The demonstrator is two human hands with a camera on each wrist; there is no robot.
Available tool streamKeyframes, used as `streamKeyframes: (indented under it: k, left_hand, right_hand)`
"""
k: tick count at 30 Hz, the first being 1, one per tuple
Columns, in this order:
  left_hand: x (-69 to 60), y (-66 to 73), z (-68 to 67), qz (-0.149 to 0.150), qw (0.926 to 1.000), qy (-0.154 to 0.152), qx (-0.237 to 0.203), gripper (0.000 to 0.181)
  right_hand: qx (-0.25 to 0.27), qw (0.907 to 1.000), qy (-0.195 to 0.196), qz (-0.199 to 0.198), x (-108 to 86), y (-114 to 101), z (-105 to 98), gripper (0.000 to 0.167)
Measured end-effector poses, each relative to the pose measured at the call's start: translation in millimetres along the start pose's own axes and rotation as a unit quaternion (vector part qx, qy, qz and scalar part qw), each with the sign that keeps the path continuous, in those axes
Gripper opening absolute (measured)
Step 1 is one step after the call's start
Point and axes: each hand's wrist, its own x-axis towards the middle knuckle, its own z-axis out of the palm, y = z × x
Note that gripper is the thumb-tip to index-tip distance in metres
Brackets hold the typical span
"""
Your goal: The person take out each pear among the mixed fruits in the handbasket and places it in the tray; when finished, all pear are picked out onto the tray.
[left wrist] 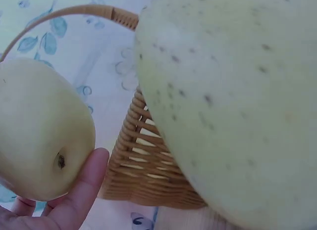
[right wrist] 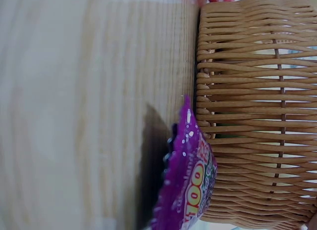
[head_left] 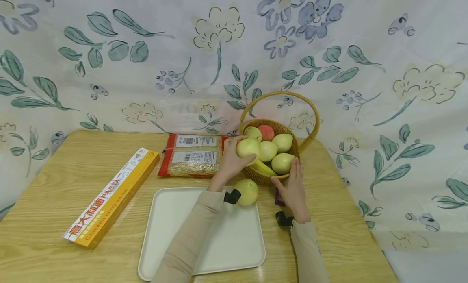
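Observation:
My left hand [head_left: 231, 160] holds a yellow-green pear [head_left: 249, 149] over the left side of a wicker basket [head_left: 258, 179], thumb and fingers around the fruit. In the left wrist view, fingers [left wrist: 81, 193] support this pear [left wrist: 42, 126] from below. Several more pears, a red fruit [head_left: 266, 133] and a banana [head_left: 264, 168] lie in the basket. My right hand [head_left: 294, 193] rests on the basket's near right rim with extended fingers. Another pear [head_left: 247, 193], speckled brown, sits at the tray's upper right corner beneath my left wrist.
A cream tray [head_left: 230, 242] lies in front of me. Left of it is a yellow pasta box [head_left: 113, 199]; behind it, a red-edged clear packet [head_left: 191, 156]. A purple snack packet [right wrist: 190, 180] lies beside the basket. The basket's tall handle [head_left: 279, 93] arches above the fruit.

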Motion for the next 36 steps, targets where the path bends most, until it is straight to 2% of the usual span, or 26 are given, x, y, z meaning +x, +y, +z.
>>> streamKeyframes:
  k: [8,12,14,18,25,29,36]
  left_hand:
    - [-14.0,-8.1,-12.8,0.007,0.9986,0.014,-0.05,0.058]
    - [-19.6,-15.1,-17.8,-0.015,0.9974,0.002,-0.07,0.064]
    - [-22.7,-18.0,-20.4,-0.028,0.9978,-0.003,-0.06,0.07]
    - [-28.5,-22.9,-25.5,-0.025,0.9994,-0.014,-0.022,0.077]
    - [-38.5,-33.5,-36.2,-0.029,0.998,-0.039,0.04,0.061]
    - [-43.1,-37.2,-41.8,-0.031,0.9964,-0.048,0.062,0.063]
    - [-53.1,-44.8,-50.4,-0.043,0.9943,-0.064,0.073,0.066]
  right_hand:
    - [0.002,1.0,-0.004,0.005,0.3,1,0,0.102]
    - [0.004,1.0,-0.007,0.005,-0.2,1,0,0.102]
    - [0.006,0.9999,-0.007,0.005,-0.2,1,0,0.102]
    - [0.006,0.9999,-0.007,0.005,0.0,1,1,0.102]
    - [0.003,1.0,0.0,0.004,0.4,2,2,0.101]
    - [-0.001,1.0,0.005,0.003,0.9,2,2,0.101]
    - [0.0,0.9999,-0.008,0.007,-0.1,0,-1,0.101]
